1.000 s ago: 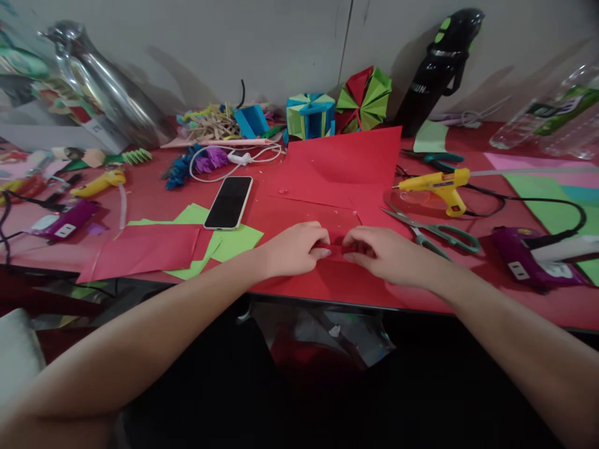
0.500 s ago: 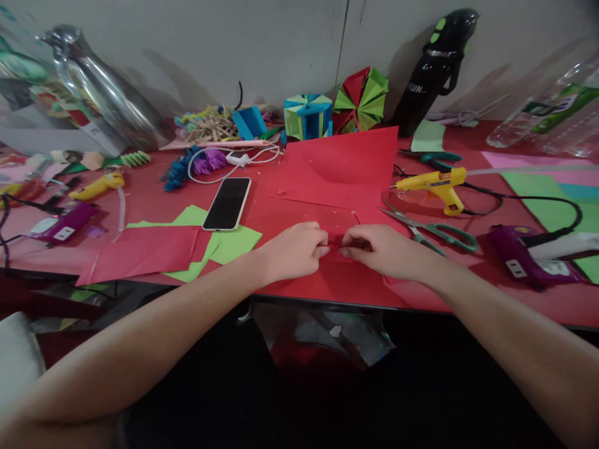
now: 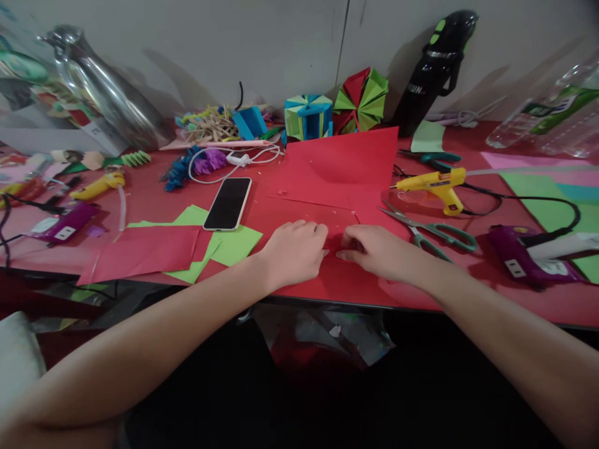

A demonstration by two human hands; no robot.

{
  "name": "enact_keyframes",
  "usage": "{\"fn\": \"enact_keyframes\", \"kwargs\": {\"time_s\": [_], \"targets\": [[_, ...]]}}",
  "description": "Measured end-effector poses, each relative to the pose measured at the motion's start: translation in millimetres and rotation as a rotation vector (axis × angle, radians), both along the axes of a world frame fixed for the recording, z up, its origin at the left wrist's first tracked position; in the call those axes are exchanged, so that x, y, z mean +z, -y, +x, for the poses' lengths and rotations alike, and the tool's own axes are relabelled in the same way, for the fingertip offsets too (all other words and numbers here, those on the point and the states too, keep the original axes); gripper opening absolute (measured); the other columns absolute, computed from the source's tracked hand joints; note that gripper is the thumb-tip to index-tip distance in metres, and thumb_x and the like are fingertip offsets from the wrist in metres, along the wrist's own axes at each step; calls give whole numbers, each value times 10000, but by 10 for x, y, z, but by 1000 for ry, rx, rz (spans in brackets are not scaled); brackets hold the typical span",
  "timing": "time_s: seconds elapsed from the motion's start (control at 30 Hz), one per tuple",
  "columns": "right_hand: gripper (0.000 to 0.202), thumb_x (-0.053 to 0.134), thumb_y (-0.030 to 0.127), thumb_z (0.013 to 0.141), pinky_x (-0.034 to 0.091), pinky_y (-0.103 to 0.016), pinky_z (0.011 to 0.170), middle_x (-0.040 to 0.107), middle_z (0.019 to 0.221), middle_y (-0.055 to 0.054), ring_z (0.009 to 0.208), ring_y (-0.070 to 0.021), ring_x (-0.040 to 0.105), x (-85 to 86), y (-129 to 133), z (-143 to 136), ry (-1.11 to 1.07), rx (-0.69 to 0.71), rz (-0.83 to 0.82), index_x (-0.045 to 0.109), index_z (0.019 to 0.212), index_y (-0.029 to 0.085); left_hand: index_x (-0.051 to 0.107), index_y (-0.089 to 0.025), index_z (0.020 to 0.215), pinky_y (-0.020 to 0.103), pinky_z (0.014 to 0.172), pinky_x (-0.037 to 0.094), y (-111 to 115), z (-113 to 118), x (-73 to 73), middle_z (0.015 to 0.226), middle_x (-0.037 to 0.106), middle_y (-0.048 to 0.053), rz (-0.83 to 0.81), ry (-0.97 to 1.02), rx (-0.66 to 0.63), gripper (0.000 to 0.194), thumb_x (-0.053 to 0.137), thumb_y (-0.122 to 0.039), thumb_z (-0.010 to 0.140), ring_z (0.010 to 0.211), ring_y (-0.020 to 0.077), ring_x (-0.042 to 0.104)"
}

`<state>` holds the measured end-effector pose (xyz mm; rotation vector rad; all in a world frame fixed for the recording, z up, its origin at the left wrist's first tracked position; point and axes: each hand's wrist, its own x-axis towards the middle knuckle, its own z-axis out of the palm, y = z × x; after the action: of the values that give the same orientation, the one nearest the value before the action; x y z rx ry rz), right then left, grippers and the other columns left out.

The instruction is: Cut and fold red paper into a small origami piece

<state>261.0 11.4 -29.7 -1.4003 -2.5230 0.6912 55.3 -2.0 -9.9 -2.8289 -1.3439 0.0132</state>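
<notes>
Close together near the table's front edge, both my hands work at a small piece of red paper point(image 3: 332, 244), which barely stands out from the red surface. My left hand point(image 3: 297, 252) is closed, its thumb and fingers pressed at the paper's left side. From the right, my right hand point(image 3: 374, 249) pinches the other side between thumb and curled fingers. Most of the piece is hidden by the fingers. Behind them a larger folded sheet of red paper point(image 3: 341, 162) stands half raised. Scissors with green handles point(image 3: 435, 231) lie just beyond my right hand.
A yellow glue gun point(image 3: 437, 187) and a purple power socket point(image 3: 528, 255) are on the right. At left lie a phone point(image 3: 228, 204), green paper point(image 3: 238, 243) and a red sheet point(image 3: 145, 252). A steel jug point(image 3: 112, 87) and black bottle point(image 3: 433, 75) stand behind.
My left hand has rolled over slightly, so its knuckles show more and its thumb less. My right fingertips have shifted a little left. Other things stay put.
</notes>
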Motion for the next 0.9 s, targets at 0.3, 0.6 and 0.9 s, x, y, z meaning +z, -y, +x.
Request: {"fn": "enact_keyframes", "kwargs": {"time_s": [0.3,0.6,0.9], "targets": [[184,500,40,829,454,-365,784,604,983,-112,920,-251,568,56,199,-84,148,11,279,538,961,161,662,-99,974,368,732,525,368,99,-76,946,661,135,208,-69,-255,220,457,-59,905,869,259,650],[455,418,-41,834,567,-437,901,662,1213,-212,1083,-312,661,-20,666,-168,334,133,505,603,1244,32,545,26,1343,400,997,528,637,63,-183,1411,532,272,233,-189,-150,465,368,-83,927,1221,312,611],[586,426,15,808,447,-510,1107,491,1464,-243,1341,-337,509,-100,755,0,319,200,525,509,1387,-21,431,15,1443,421,1101,444,583,-104,-119,1496,455,236,74,-58,-180,553,408,-202,935,1324,314,524]]}}
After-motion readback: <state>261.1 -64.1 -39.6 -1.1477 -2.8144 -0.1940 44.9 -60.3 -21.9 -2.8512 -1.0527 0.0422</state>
